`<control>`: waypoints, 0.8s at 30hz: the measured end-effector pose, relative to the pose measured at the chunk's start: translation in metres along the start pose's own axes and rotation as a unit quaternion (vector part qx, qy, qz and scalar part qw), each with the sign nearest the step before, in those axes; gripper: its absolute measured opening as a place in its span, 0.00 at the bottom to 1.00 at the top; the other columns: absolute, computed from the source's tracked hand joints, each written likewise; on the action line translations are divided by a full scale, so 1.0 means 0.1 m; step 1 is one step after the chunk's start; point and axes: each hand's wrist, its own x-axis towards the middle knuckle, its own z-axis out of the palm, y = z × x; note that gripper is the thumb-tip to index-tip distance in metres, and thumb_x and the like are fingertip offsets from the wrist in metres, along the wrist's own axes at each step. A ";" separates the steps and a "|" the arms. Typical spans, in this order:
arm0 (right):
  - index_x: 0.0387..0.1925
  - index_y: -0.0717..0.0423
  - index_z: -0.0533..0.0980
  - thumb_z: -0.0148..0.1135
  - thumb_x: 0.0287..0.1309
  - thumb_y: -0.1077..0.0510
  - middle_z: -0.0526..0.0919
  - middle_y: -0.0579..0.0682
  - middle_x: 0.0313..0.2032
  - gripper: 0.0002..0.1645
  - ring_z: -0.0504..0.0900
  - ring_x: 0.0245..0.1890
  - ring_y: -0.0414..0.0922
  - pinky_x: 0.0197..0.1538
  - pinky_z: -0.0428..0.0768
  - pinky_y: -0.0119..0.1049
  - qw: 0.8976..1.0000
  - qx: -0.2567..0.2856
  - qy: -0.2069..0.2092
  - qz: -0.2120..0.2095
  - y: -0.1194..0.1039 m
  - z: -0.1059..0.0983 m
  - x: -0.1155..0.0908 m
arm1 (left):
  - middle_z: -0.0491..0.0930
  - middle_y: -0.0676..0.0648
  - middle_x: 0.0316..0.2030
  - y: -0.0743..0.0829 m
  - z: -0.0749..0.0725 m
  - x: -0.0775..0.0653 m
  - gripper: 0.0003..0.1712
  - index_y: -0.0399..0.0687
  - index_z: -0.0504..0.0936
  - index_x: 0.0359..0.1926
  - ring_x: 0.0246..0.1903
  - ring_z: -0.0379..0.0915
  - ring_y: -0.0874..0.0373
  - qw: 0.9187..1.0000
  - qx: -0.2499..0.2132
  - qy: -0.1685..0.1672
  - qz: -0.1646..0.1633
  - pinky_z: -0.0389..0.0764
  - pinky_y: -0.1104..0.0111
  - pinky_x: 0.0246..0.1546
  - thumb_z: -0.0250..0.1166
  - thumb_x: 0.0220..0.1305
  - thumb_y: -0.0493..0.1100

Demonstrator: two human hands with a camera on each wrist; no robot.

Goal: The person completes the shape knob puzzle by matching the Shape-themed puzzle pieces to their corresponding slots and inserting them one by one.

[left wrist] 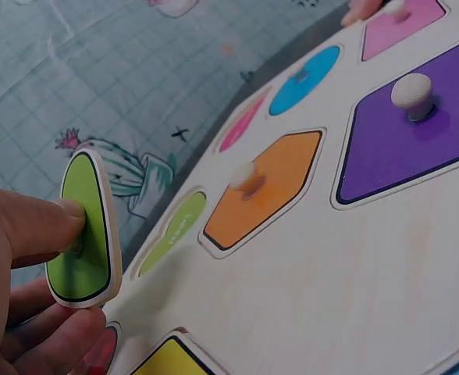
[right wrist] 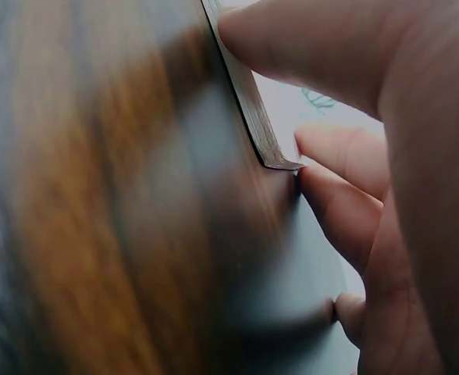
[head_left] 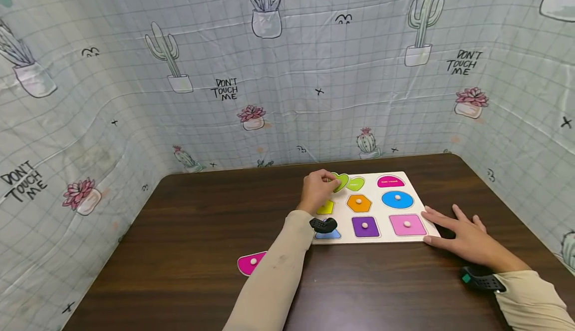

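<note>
My left hand (head_left: 318, 189) pinches a green heart-shaped puzzle piece (left wrist: 101, 234), thumb on its green face. The piece is tilted up on edge, above the far left part of a white shape puzzle board (head_left: 376, 211). Just right of it lies the green heart recess (head_left: 356, 184), with lettering showing inside. My right hand (head_left: 467, 238) is at the board's right edge with fingers spread, thumb and fingertips touching the rim. In the right wrist view, the thumb presses along the board edge (right wrist: 253, 113).
Knobbed pieces sit in the board: orange hexagon (head_left: 359, 203), blue oval (head_left: 397, 199), purple square (head_left: 365, 226), pink rectangle (head_left: 407, 224). The magenta half-round recess (head_left: 391, 181) shows lettering. A magenta half-round piece (head_left: 249, 262) lies on the brown table (head_left: 197, 221), partly behind the left sleeve.
</note>
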 end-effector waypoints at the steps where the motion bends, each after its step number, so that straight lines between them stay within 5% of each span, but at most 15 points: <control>1: 0.74 0.54 0.63 0.64 0.60 0.34 0.61 0.65 0.72 0.49 0.40 0.70 0.79 0.60 0.32 0.81 1.000 -0.002 0.000 -0.002 0.00 0.00 0.00 | 0.79 0.54 0.31 0.01 0.01 0.01 0.05 0.52 0.87 0.32 0.31 0.70 0.60 1.000 0.005 -0.004 0.004 0.74 0.71 0.32 0.74 0.60 0.45; 15: 0.74 0.52 0.64 0.65 0.60 0.35 0.61 0.62 0.72 0.47 0.42 0.70 0.79 0.59 0.32 0.81 1.000 -0.004 0.005 -0.005 -0.05 0.05 0.02 | 0.76 0.53 0.34 0.04 0.16 0.19 0.07 0.53 0.85 0.31 0.33 0.70 0.59 0.995 0.093 -0.026 0.030 0.74 0.68 0.34 0.73 0.61 0.48; 24: 0.73 0.52 0.65 0.65 0.60 0.35 0.61 0.63 0.73 0.47 0.41 0.70 0.79 0.60 0.30 0.79 1.000 0.007 0.008 0.000 -0.05 0.02 -0.01 | 0.77 0.50 0.40 0.09 0.32 0.24 0.07 0.51 0.87 0.34 0.42 0.74 0.57 0.985 0.149 -0.030 0.083 0.77 0.67 0.49 0.71 0.63 0.48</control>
